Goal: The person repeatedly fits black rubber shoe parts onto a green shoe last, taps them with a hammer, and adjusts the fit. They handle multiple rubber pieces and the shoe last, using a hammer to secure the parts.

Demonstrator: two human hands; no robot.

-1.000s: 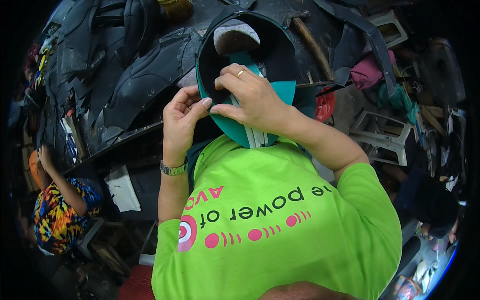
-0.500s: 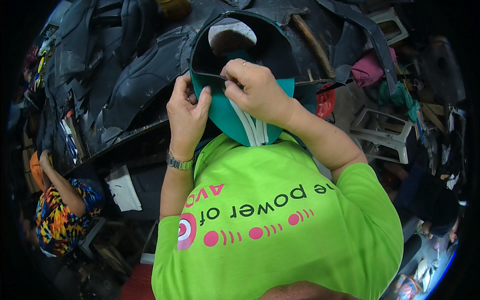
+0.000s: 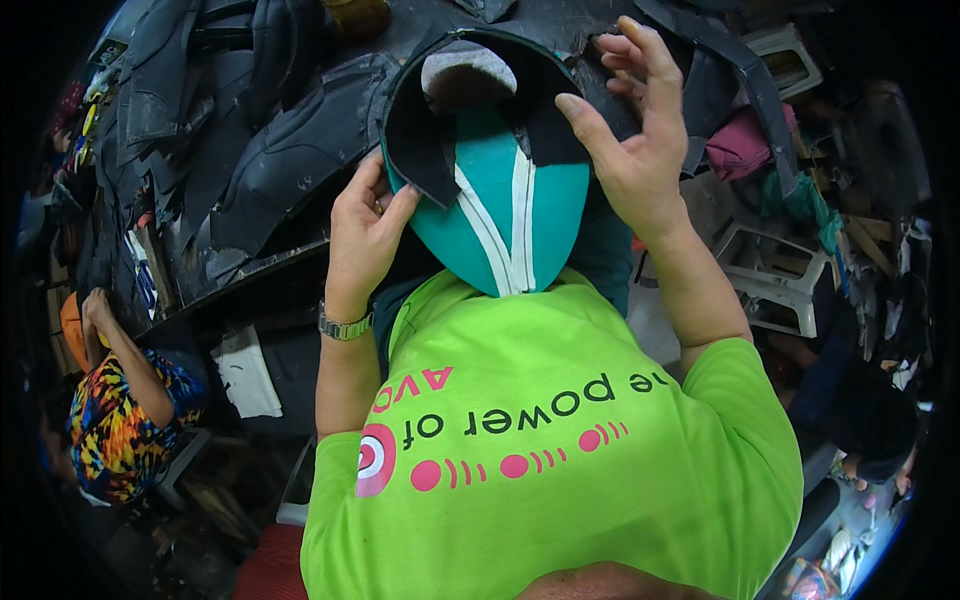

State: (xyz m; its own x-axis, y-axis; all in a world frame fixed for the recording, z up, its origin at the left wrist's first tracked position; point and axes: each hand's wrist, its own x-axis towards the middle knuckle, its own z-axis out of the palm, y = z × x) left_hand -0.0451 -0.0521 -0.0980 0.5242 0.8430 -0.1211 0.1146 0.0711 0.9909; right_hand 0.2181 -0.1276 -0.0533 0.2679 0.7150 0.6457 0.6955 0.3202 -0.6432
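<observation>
A teal and black cap-like fabric piece (image 3: 560, 200) lies at the table's edge against my shirt. Two white seam tapes (image 3: 522, 215) run along its teal part and meet near its rounded near end. A black strip (image 3: 415, 150) curves round the far part, with a rounded gap that shows a greyish surface behind. My left hand (image 3: 368, 225) pinches the piece's left edge between thumb and fingers, by the end of the black strip. My right hand (image 3: 640, 135) is raised at the right side of the piece, fingers apart and holding nothing.
Black padded sheets (image 3: 290, 150) cover the table at left. A wooden stick (image 3: 628, 105) lies partly behind my right hand. At right are a pink cloth (image 3: 738, 145) and a white plastic stool (image 3: 770, 275). A person in a colourful shirt (image 3: 125, 425) handles something orange at far left.
My right hand has let go of the black strip and moved up and right, its fingers spreading. The strip has parted in front, baring more teal and tape. My left hand stays on the edge.
</observation>
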